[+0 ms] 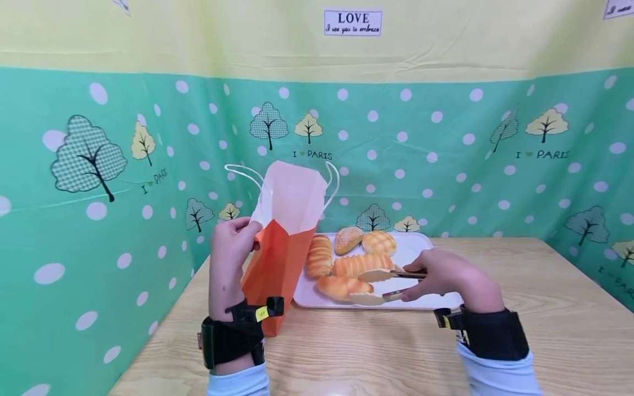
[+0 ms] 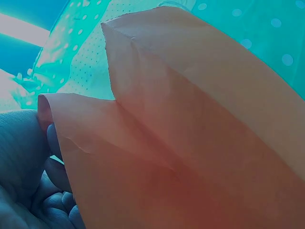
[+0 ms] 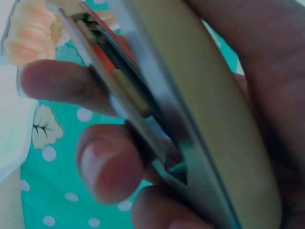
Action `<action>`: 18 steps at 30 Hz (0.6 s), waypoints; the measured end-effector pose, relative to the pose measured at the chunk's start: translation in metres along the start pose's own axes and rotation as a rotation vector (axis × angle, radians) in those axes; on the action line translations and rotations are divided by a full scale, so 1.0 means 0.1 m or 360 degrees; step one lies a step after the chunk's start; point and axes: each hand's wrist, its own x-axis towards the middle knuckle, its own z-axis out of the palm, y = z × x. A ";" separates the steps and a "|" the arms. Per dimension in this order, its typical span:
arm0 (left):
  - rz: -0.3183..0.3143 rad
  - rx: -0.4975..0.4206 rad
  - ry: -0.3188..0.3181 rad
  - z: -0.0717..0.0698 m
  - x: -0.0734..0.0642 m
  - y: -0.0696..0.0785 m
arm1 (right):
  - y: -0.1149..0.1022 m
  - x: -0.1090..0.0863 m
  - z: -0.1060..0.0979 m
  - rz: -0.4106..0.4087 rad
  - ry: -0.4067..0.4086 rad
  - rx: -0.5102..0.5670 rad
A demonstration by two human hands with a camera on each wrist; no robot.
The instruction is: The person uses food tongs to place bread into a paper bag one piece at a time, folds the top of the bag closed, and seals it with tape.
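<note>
My left hand (image 1: 231, 245) pinches the top edge of an orange paper bag (image 1: 277, 264) with a pale inside and white string handles. The bag stands tilted, its mouth facing up; in the left wrist view its paper (image 2: 190, 119) fills most of the picture. A pair of tongs (image 1: 391, 296) with pale tips is in my right hand (image 1: 448, 275), arms spread. One tip is at the right end of a croissant-shaped bread (image 1: 337, 287), the other overlaps a ridged long roll (image 1: 359, 265). Close up, the right wrist view shows the tongs' handle (image 3: 200, 105) between the fingers.
A white tray (image 1: 317, 304) carries the breads, also a ridged roll (image 1: 319, 256) beside the bag, a dusted bun (image 1: 348, 240) and a round scored bun (image 1: 379, 243) at the back. A green dotted curtain (image 1: 446, 187) closes off the wooden table's (image 1: 376, 352) far and side edges.
</note>
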 end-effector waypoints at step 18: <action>0.0018 0.0029 -0.0022 0.02 0.01 0.03 | 0.33 -0.31 -0.21 0.0163 -0.0125 0.0080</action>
